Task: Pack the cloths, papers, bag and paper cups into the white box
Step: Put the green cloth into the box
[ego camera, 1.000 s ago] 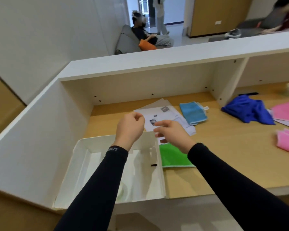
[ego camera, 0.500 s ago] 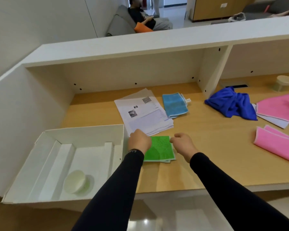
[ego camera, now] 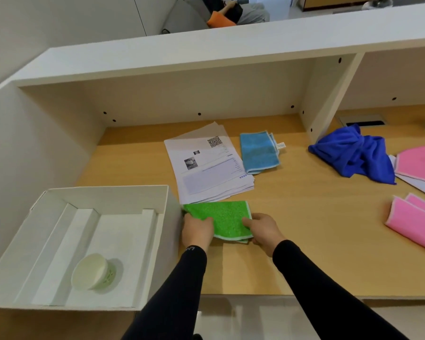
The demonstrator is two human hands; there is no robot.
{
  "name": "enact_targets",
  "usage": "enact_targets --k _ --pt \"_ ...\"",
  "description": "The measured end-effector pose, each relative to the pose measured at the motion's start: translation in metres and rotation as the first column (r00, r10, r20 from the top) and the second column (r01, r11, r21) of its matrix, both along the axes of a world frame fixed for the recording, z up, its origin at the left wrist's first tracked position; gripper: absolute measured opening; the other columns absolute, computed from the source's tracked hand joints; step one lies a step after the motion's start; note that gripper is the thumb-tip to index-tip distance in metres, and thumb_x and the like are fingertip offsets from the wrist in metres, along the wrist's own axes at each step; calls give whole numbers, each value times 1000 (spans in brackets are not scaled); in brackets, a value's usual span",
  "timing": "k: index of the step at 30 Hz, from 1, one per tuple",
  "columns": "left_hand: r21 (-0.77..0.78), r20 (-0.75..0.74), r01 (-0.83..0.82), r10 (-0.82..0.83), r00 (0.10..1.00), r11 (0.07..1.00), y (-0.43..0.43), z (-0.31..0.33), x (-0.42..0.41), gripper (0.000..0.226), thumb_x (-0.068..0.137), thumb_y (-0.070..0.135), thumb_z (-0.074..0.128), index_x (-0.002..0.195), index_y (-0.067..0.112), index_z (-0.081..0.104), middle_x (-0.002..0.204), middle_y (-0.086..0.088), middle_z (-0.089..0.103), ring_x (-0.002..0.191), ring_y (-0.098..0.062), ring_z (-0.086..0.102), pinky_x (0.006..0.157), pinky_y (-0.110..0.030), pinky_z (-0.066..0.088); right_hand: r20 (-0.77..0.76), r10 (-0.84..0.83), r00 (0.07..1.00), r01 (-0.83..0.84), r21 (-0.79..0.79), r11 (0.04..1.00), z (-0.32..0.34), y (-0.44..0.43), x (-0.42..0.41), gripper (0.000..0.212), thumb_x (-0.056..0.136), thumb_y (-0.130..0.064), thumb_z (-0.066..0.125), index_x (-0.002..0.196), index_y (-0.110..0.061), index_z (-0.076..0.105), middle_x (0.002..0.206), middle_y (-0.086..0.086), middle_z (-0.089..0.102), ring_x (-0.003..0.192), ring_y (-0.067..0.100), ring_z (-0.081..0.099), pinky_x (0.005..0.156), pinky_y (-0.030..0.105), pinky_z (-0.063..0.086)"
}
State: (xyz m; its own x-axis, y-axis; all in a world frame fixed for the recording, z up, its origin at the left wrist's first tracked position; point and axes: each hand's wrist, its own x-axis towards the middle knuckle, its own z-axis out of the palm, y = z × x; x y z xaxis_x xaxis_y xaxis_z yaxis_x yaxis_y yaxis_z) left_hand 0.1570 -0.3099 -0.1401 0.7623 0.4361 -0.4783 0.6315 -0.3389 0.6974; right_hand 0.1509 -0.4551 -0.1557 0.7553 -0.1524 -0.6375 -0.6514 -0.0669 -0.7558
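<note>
Your left hand (ego camera: pixel 197 230) and right hand (ego camera: pixel 264 231) each grip the green cloth (ego camera: pixel 225 218); papers (ego camera: pixel 206 168) lie just beyond.

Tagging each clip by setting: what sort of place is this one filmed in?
Probably an office or shared workroom. The work happens at a wooden desk with a white overhead shelf and divider, printed papers lie on it, and beyond the partition a person sits on a grey sofa in an open lounge area.
</note>
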Motion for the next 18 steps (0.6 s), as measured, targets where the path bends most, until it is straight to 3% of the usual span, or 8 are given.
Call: enact_targets --k 3,6,8,11,14,15,16,18 --pt "-62 70 -14 19 997 998 2 3 -3 20 77 9 57 96 15 60 96 -8 69 91 -31 64 81 -38 54 27 -17 999 16 46 999 1 3 0 24 91 -3 52 112 0 63 104 17 70 87 29 66 84 40 55" --pt "-212 166 -16 52 985 977 3 13 -4 18 76 5 60 85 20 59 87 -3 69 84 -26 65 75 -34 52 118 -79 990 73 49 996 9 7 0 16 87 -4 53 96 -7 66 96 13 70 79 26 65 73 33 54" --pt "-312 199 -18 84 976 950 3 23 -2 18 79 5 61 92 17 58 94 -5 68 85 -24 66 79 -38 54 189 -139 972 126 78 989 18 8 1 16 85 -7 54 93 -14 65 86 2 70 72 16 63 60 26 49" --pt "-366 267 41 63 962 930 5 39 2 23 80 5 60 99 16 53 102 -8 66 85 -21 66 78 -39 54 223 -242 944 202 186 962 33 5 3 12 86 -10 56 91 -16 64 84 -1 67 74 15 62 60 27 46" --pt "-414 381 101 72 922 905 9 63 6 62 79 7 62 135 19 38 124 -3 57 102 -23 64 89 -42 54 313 -292 904 239 195 951 53 0 6 10 85 -11 55 85 -16 64 85 4 67 74 19 62 64 31 49" --pt "-421 415 128 64 908 898 11 71 7 66 79 8 63 138 22 36 126 0 56 103 -21 64 89 -41 54 354 -291 889 236 191 953 61 -1 7 11 85 -10 55 86 -14 65 85 6 67 75 21 62 68 32 50" --pt "-407 455 160 48 889 899 13 80 8 55 80 8 64 131 19 46 121 1 61 99 -18 66 85 -38 56 390 -286 876 224 196 955 70 -2 8 11 85 -10 55 87 -13 65 83 5 68 73 19 63 66 29 51" --pt "-363 507 183 28 861 914 20 98 9 18 81 10 65 94 21 63 97 2 70 84 -18 69 68 -29 58 447 -269 853 189 216 958 88 0 10 10 85 -11 56 83 -15 65 77 -1 66 67 14 62 55 23 50"
